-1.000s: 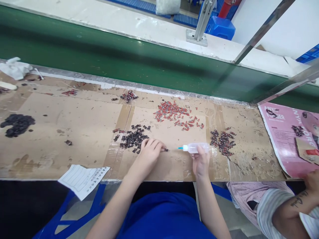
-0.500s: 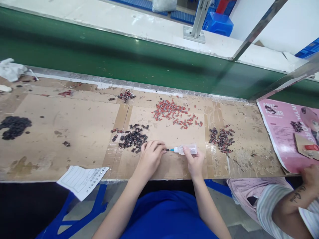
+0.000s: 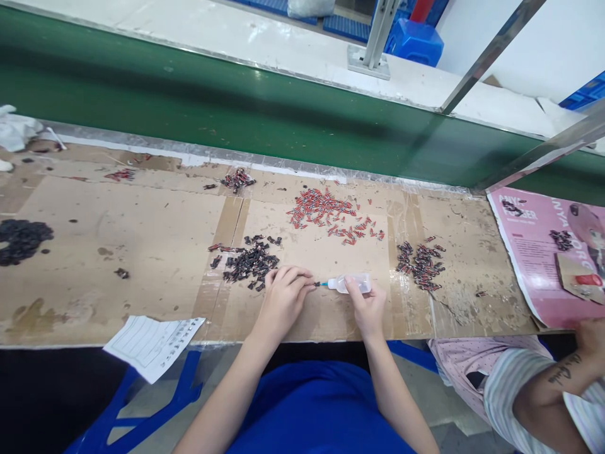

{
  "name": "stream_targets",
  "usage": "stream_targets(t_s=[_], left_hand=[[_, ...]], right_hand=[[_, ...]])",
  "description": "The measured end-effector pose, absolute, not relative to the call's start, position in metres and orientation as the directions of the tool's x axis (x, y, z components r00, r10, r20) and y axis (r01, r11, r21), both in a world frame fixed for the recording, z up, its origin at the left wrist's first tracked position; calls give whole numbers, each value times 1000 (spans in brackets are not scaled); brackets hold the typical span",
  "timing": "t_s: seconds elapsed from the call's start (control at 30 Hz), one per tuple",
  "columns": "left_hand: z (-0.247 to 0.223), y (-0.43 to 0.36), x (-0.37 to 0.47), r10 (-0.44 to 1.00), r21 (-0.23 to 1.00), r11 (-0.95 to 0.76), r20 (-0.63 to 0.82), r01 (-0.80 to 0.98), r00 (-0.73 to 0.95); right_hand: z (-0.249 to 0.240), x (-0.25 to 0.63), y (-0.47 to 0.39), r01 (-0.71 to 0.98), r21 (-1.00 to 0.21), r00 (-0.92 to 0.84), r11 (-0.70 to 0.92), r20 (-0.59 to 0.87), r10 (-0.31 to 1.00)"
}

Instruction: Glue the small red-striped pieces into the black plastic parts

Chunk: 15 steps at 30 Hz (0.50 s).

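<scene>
My right hand (image 3: pixel 369 307) is closed around a clear squeeze bottle (image 3: pixel 360 283) with a thin teal needle tip, held on its side and pointing left. The needle tip reaches a small dark part (image 3: pixel 317 284) at the fingertips of my left hand (image 3: pixel 288 291), whose fingers are pinched on it. Just left of that hand lies a pile of small black parts (image 3: pixel 253 261). Beyond both hands is a scatter of small red pieces with metal ends (image 3: pixel 321 208). Right of the bottle sits a cluster of black-and-red pieces (image 3: pixel 422 265).
Cardboard (image 3: pixel 155 252) covers the bench, with a green side wall (image 3: pixel 236 113) behind. Another black pile (image 3: pixel 23 241) lies far left. A paper sheet (image 3: pixel 151 347) overhangs the front edge. A pink poster (image 3: pixel 534 252) and a co-worker's hand (image 3: pixel 590 334) are at right.
The needle tip and bottle have shifted very slightly left relative to the small dark part. Both hands otherwise keep the same pose, while the view has turned a little.
</scene>
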<state>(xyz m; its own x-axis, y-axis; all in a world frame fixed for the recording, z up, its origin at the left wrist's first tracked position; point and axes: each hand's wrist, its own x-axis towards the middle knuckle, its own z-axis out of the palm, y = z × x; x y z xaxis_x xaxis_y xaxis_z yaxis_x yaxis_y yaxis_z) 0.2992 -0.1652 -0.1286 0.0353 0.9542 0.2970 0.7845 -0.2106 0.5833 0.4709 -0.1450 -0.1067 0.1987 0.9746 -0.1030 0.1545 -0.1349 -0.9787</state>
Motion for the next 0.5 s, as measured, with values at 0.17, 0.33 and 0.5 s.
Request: stream_targets(t_s=[0.17,0.33,0.5], left_hand=[[-128,-165,299,964,603,-178,267,778,13],[-128,-165,300,961,595,-177,276,784,8],[-126,-165,301,960,590,-180,281,787,9]], right_hand=[[-106,472,-145,153,-979,223,-132,-96,970],[-106,472,-145,134,-983,236,-125,-91,968],[-106,471,-145,147,-979,199,-144,-114,973]])
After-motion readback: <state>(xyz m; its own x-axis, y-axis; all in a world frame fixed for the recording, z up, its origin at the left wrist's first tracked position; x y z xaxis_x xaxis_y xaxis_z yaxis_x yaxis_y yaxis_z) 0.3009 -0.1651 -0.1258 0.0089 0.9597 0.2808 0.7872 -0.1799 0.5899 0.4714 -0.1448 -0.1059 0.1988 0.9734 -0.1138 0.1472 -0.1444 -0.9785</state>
